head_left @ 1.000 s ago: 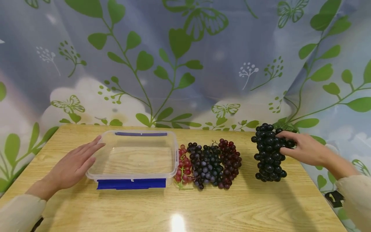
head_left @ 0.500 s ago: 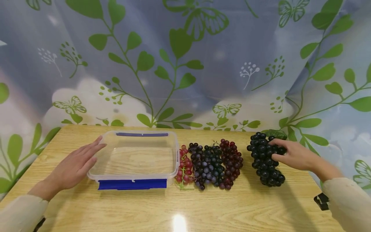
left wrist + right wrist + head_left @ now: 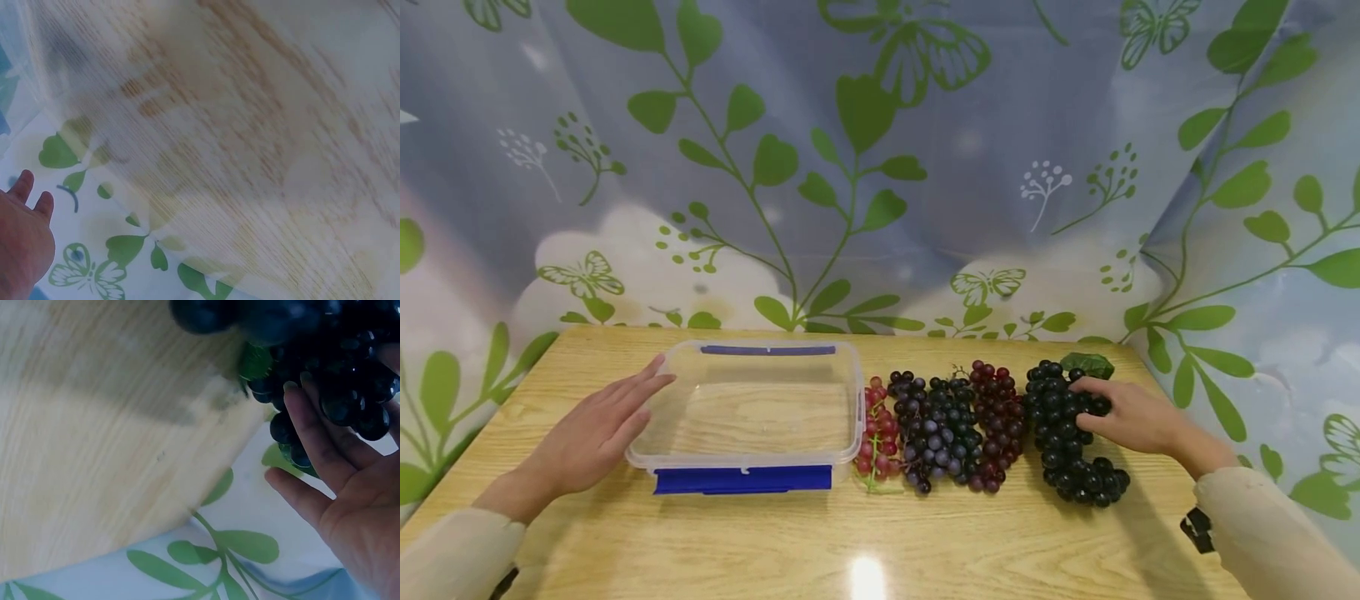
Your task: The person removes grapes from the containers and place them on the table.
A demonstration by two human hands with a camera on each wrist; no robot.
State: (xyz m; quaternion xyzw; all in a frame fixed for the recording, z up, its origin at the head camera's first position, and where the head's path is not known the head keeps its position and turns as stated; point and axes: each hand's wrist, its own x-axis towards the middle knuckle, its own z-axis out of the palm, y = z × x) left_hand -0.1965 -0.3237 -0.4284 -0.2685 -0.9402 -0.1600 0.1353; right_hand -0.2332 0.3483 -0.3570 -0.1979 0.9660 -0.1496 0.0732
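My right hand (image 3: pixel 1131 414) grips a large bunch of black grapes (image 3: pixel 1056 425) at the table's right side. In the right wrist view its fingers bend in among the dark grapes (image 3: pixel 340 406), and a green leaf (image 3: pixel 256 361) shows behind. The bunch's lower end curls on or close to the tabletop; whether it bears weight there I cannot tell. My left hand (image 3: pixel 587 429) lies with straight fingers at the left rim of a clear plastic box (image 3: pixel 745 459) with blue clips. Part of that hand (image 3: pixel 25 244) shows in the left wrist view.
Left of the black bunch lie a dark red bunch (image 3: pixel 997 425), dark purple bunches (image 3: pixel 936 433) and a pinkish-red bunch (image 3: pixel 876 429), side by side next to the box. A leaf-print curtain (image 3: pixel 917 208) hangs right behind the wooden table (image 3: pixel 775 550).
My right hand has brought the black grapes left and down, close to the dark red bunch. They hung upright before and now slump, the lower end bent rightward. My left hand stays put.
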